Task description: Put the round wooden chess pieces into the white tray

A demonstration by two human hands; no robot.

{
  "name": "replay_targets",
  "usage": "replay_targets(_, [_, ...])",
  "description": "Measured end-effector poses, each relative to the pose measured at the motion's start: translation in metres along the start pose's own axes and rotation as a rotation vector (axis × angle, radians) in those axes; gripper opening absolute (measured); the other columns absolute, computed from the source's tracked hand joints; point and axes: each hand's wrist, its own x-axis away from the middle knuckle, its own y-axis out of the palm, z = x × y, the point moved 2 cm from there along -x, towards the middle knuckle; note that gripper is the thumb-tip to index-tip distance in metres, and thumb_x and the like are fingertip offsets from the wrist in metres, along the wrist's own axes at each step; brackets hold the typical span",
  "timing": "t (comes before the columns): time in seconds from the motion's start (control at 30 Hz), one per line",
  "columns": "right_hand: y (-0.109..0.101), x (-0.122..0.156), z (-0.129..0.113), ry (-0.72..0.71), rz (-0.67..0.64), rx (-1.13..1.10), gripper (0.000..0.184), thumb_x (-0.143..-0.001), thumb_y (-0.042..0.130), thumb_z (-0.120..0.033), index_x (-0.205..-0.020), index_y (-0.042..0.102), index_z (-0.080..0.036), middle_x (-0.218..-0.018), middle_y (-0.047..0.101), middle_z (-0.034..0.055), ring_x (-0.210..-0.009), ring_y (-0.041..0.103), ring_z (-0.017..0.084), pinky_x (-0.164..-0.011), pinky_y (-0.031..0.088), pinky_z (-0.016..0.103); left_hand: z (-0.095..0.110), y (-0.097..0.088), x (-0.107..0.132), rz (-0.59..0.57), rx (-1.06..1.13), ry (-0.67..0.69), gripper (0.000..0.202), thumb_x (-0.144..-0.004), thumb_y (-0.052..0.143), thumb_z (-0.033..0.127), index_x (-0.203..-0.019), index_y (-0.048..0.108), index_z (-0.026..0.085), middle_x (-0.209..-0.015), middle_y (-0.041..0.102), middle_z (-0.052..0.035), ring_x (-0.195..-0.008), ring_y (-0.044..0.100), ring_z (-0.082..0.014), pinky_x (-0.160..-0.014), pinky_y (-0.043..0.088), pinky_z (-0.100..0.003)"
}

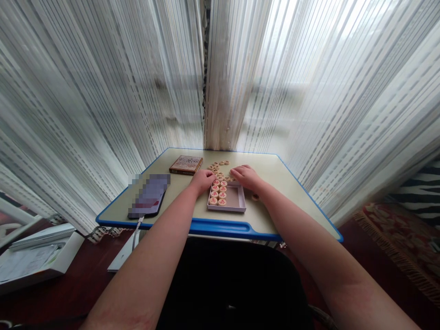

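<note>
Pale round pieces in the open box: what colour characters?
Red, on the pale round pieces; head view.

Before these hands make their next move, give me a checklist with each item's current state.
- Open box sits flat on the table: ok.
- Room left in the box: ok, bare floor on its right side.
- Red-marked pieces in the box lie face up: ok.
- Stray piece beside the box fully in view: not ok, right forearm partly covers it.
- Left hand gripping a piece: cannot tell.
- Right hand gripping a piece: cannot tell.
</note>
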Motion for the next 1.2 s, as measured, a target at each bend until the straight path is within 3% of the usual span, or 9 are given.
replay_targets(0.1, [-0.004, 0.002, 0.0, 0.006, 0.012, 0.071, 0.044, -0.096, 0.028, -0.036, -0.099, 0.068, -0.018, -0.113, 0.065, 0.0104, -0.108, 0.054, 0.019, -0.095, 0.032, 0.032, 0.0, 0.0, 0.0, 0.005, -0.016, 0.004, 0.02, -0.069, 0.053, 0.029, -0.056, 0.062, 0.017, -0.056, 0.061, -0.0006, -0.064, 0.055, -0.0173, -0.064, 0.044, -0.031])
replay_targets(0.3, [-0.003, 0.002, 0.004, 0.033, -0.006, 0.07, 0.039, -0.093, 0.033, -0.034, -0.102, 0.068, -0.019, -0.112, 0.066, 0.0072, -0.105, 0.054, 0.017, -0.095, 0.031, 0.031, -0.001, 0.001, 0.0, 0.011, -0.016, 0.001, 0.02, -0.069, 0.052, 0.03, -0.055, 0.061, 0.018, -0.055, 0.06, 0.0005, -0.063, 0.054, -0.0158, -0.064, 0.045, -0.03])
replay_targets(0.57, [-0.007, 0.007, 0.009, 0.214, 0.065, 0.01, 0.024, -0.081, 0.051, -0.029, -0.09, 0.072, -0.021, -0.09, 0.071, 0.0069, -0.098, 0.053, 0.025, -0.082, 0.043, 0.033, 0.001, 0.001, 0.0, -0.002, -0.022, -0.008, 0.019, -0.068, 0.052, 0.029, -0.06, 0.065, 0.017, -0.059, 0.063, -0.0001, -0.066, 0.056, -0.0156, -0.067, 0.047, -0.03])
replay_targets(0.9, [-0.021, 0.012, 0.003, 0.228, 0.167, -0.105, 0.018, -0.075, 0.058, -0.028, -0.088, 0.069, -0.021, -0.093, 0.071, 0.0041, -0.092, 0.059, 0.022, -0.081, 0.046, 0.033, 0.004, -0.001, 0.001, -0.006, -0.041, -0.003, 0.021, -0.068, 0.052, 0.029, -0.061, 0.066, 0.016, -0.061, 0.065, -0.0014, -0.068, 0.057, -0.0176, -0.066, 0.046, -0.03])
replay_targets(1.07, [-0.031, 0.017, -0.006, 0.274, 0.201, -0.367, 0.016, -0.076, 0.056, -0.026, -0.085, 0.065, -0.017, -0.089, 0.07, 0.0062, -0.065, 0.064, 0.014, -0.061, 0.051, 0.027, 0.004, -0.001, 0.002, -0.001, -0.05, 0.011, 0.022, -0.069, 0.051, 0.03, -0.061, 0.066, 0.016, -0.059, 0.063, -0.0013, -0.067, 0.056, -0.0179, -0.065, 0.045, -0.03])
replay_targets(1.2, [-0.037, 0.021, -0.008, 0.325, 0.072, -0.446, 0.011, -0.073, 0.06, -0.022, -0.081, 0.064, -0.015, -0.073, 0.069, 0.0063, -0.047, 0.058, 0.011, -0.042, 0.047, 0.023, 0.004, -0.001, 0.002, 0.001, -0.054, 0.009, 0.022, -0.07, 0.051, 0.029, -0.061, 0.066, 0.016, -0.06, 0.064, -0.0016, -0.068, 0.057, -0.0184, -0.064, 0.045, -0.03])
